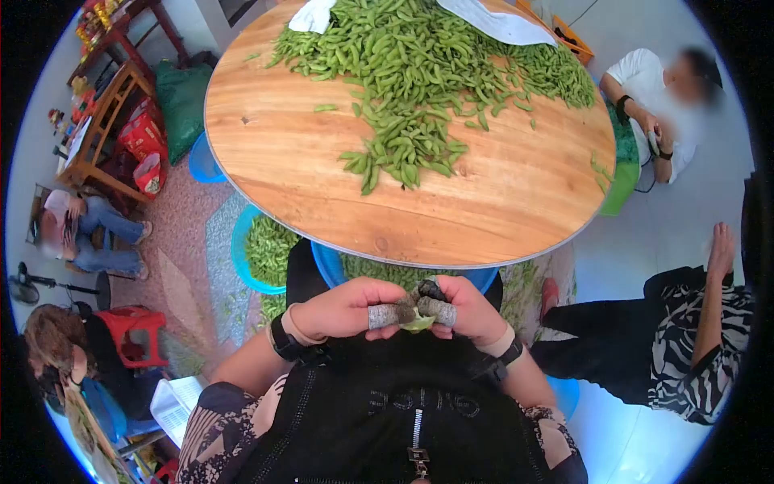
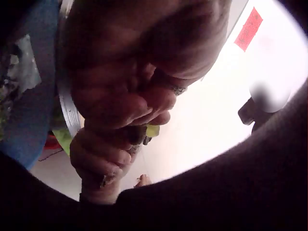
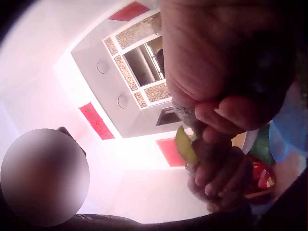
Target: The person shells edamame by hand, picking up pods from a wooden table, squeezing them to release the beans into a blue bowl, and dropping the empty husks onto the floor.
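Note:
A green pod (image 1: 418, 323) is pinched between both hands, in front of the black apron and below the round table's edge. My left hand (image 1: 351, 309) grips it from the left, with grey wrapping on the thumb. My right hand (image 1: 472, 310) holds its other side, also with wrapped digits, one of them dark at the tip. In the right wrist view the pod (image 3: 186, 146) shows yellow-green beside the curled fingers; in the left wrist view only a bit of the pod (image 2: 152, 131) shows, the rest hidden by fingers.
A round wooden table (image 1: 282, 177) bears a big heap of green pods (image 1: 411, 73) and white cloths. Under its edge stand a blue tub (image 1: 326, 262) and a light-blue basin (image 1: 240, 250) with pods. People are at the left and right; a red stool (image 1: 133, 323) is at the left.

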`<state>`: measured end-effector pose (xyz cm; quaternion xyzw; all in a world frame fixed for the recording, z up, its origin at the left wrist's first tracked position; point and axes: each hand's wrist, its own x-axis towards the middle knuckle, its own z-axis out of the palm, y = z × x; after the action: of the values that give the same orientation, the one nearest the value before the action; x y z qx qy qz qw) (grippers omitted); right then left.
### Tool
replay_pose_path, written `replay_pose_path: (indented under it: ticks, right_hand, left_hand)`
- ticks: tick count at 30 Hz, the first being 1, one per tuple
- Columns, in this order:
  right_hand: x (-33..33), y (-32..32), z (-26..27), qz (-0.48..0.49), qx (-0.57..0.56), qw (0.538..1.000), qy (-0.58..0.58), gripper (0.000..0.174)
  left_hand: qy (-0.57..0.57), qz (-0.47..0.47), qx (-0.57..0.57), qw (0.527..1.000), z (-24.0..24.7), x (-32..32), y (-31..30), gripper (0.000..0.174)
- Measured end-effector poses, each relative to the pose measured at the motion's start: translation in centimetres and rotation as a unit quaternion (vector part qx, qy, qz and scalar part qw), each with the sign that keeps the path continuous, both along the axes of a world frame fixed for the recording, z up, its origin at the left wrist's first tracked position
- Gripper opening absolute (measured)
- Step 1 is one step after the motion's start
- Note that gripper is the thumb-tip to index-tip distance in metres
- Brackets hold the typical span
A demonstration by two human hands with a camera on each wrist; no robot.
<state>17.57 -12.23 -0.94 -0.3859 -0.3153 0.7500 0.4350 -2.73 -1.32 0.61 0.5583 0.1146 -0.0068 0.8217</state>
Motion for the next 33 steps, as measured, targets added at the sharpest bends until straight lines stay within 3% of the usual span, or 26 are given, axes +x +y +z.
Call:
replay_pose_path:
  ticks: [1,3,4,5,6,8,10,11,14,15,16,17,18,19,20,21,23,24,25,26,27,29,30,31,32,33]
  right_hand:
    - [-0.1,0.1,0.1,0.003,0.002,1.0,-0.003,0.012]
    - [-0.2,0.4,0.2,-0.045,0.054,0.973,-0.218,0.017]
    - [-0.3,0.5,-0.4,-0.042,0.057,0.973,-0.22,0.017]
    - [-0.4,0.3,-1.5,-0.05,0.185,0.893,-0.407,0.018]
    - [-0.8,0.4,-1.7,-0.058,0.304,0.761,-0.57,0.02]
    - [-1.7,0.2,-0.7,-0.077,0.272,0.752,-0.596,0.021]
    - [-2.0,0.0,0.4,-0.093,0.228,0.735,-0.632,0.022]
    - [-2.3,0.1,0.8,-0.091,0.231,0.733,-0.634,0.022]
    - [-3.0,0.3,0.1,-0.12,0.244,0.823,-0.499,0.016]
    - [-2.9,0.4,0.7,-0.118,0.248,0.819,-0.503,0.016]
    - [-2.7,0.4,1.5,-0.086,0.132,0.904,-0.398,0.014]
    - [-2.5,0.4,2.0,-0.051,0.009,0.959,-0.28,0.013]
    - [-2.3,0.2,1.9,-0.05,0.009,0.958,-0.282,0.013]
    - [-2.0,-0.3,1.6,-0.055,-0.03,0.992,-0.11,0.012]
    - [-1.7,-0.5,1.2,-0.059,-0.067,0.994,0.065,0.012]
    - [-1.5,-0.4,0.7,-0.059,-0.068,0.994,0.066,0.012]
    - [-1.3,-0.2,-0.4,-0.12,-0.03,0.991,-0.059,0.015]
    - [-1.3,-0.1,-0.6,-0.12,-0.03,0.991,-0.056,0.015]
    - [-1.2,0.0,-0.7,-0.146,0.102,0.954,-0.24,0.017]
    - [-1.2,0.2,-0.9,-0.165,0.228,0.867,-0.411,0.019]
    - [-0.8,0.3,-0.4,-0.165,0.227,0.869,-0.407,0.019]
    - [0.4,0.5,1.7,-0.044,0.191,0.794,-0.575,0.026]
    - [0.7,1.1,2.5,-0.058,0.18,0.8,-0.569,0.025]
    - [1.2,1.9,2.8,-0.058,0.176,0.802,-0.568,0.025]
    - [1.7,3.0,3.1,-0.104,0.179,0.78,-0.59,0.024]
    - [2.2,4.1,3.4,-0.149,0.18,0.756,-0.611,0.023]
  left_hand:
    - [0.002,0.014,-0.015,1.0,0.0,0.0,0.0,0.015]
    - [0.011,0.066,0.0,0.998,-0.3,-0.3,-0.3,0.015]
    - [0.023,0.116,0.012,0.993,-0.6,-0.5,-0.5,0.016]
    - [0.021,0.12,0.014,0.992,-1.0,-0.8,-0.5,0.016]
    - [0.05,0.165,0.06,0.983,-1.8,-1.1,-0.5,0.013]
    - [0.078,0.211,0.107,0.968,-2.5,-1.5,-0.8,0.011]
    - [0.11,0.232,0.417,0.872,-2.8,-1.4,-1.3,0.009]
    - [0.108,0.236,0.417,0.871,-2.8,-1.2,-1.6,0.009]
    - [0.04,0.2,0.49,0.848,-2.1,-0.5,-2.5,0.006]
    - [0.035,0.205,0.491,0.846,-1.6,-0.4,-2.5,0.006]
    - [-0.002,0.189,0.459,0.868,-1.0,-0.3,-2.6,0.007]
    - [-0.037,0.172,0.424,0.888,-0.7,-0.2,-2.7,0.007]
    - [-0.132,0.208,0.399,0.883,-0.8,0.4,-2.9,0.007]
    - [-0.133,0.208,0.397,0.884,-0.5,0.4,-2.8,0.007]
    - [-0.056,0.172,0.265,0.947,0.0,0.4,-2.5,0.009]
    - [0.024,0.132,0.125,0.983,0.3,0.4,-2.3,0.01]
    - [0.016,0.161,0.1,0.982,-0.2,0.4,-2.0,0.015]
    - [0.035,0.198,0.152,0.968,-0.1,0.2,-1.7,0.014]
    - [0.057,0.234,0.202,0.949,0.0,-0.2,-1.4,0.015]
    - [0.046,0.27,0.31,0.91,-0.4,-0.9,-1.1,0.017]
    - [0.05,0.269,0.311,0.91,-0.6,-1.7,-0.8,0.017]
    - [0.117,0.34,0.419,0.834,-0.8,-3.7,0.0,0.014]
    - [0.119,0.337,0.418,0.835,-1.2,-4.9,0.5,0.014]
    - [0.177,0.348,0.474,0.789,-1.8,-6.1,1.0,0.013]
    - [0.231,0.356,0.527,0.737,-2.5,-7.2,1.6,0.014]
    - [0.232,0.354,0.525,0.739,-3.3,-8.1,2.0,0.014]
